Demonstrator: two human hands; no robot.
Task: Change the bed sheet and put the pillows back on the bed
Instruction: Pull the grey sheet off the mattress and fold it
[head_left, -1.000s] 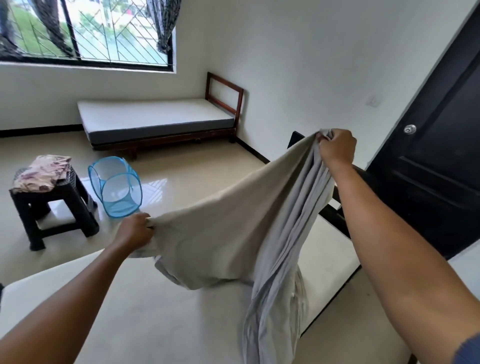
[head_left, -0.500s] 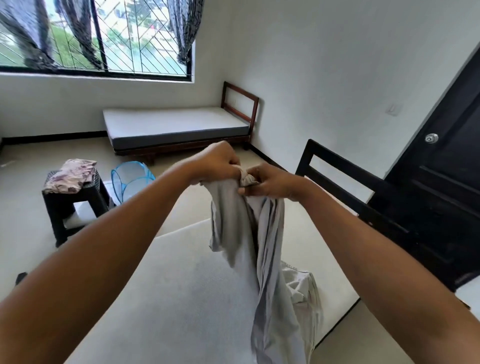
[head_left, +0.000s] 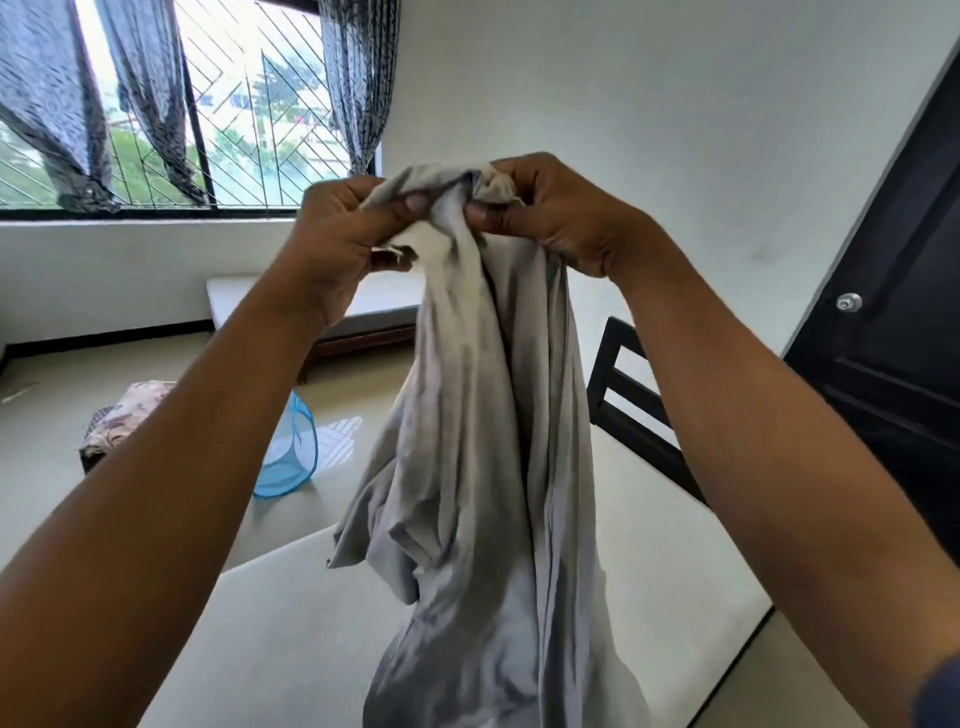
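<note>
A pale grey bed sheet (head_left: 483, 467) hangs bunched in front of me, held up high. My left hand (head_left: 337, 244) pinches its top edge between thumb and fingers. My right hand (head_left: 550, 213) grips the gathered fabric right beside it, the two hands almost touching. The sheet's lower part drapes down onto the bare white mattress (head_left: 270, 623) below me. A dark wooden headboard (head_left: 639, 415) stands at the mattress's right end. No pillows are in view.
A blue mesh laundry basket (head_left: 291, 452) lies on the tiled floor. A folded floral cloth (head_left: 124, 421) sits on a stool at left. A second bare bed (head_left: 374, 306) stands under the window. A black door (head_left: 893, 332) is at right.
Both hands have lifted the gathered sheet higher, up to window level, and the view has tilted up. A second ago the hands were spread wide apart holding the sheet open.
</note>
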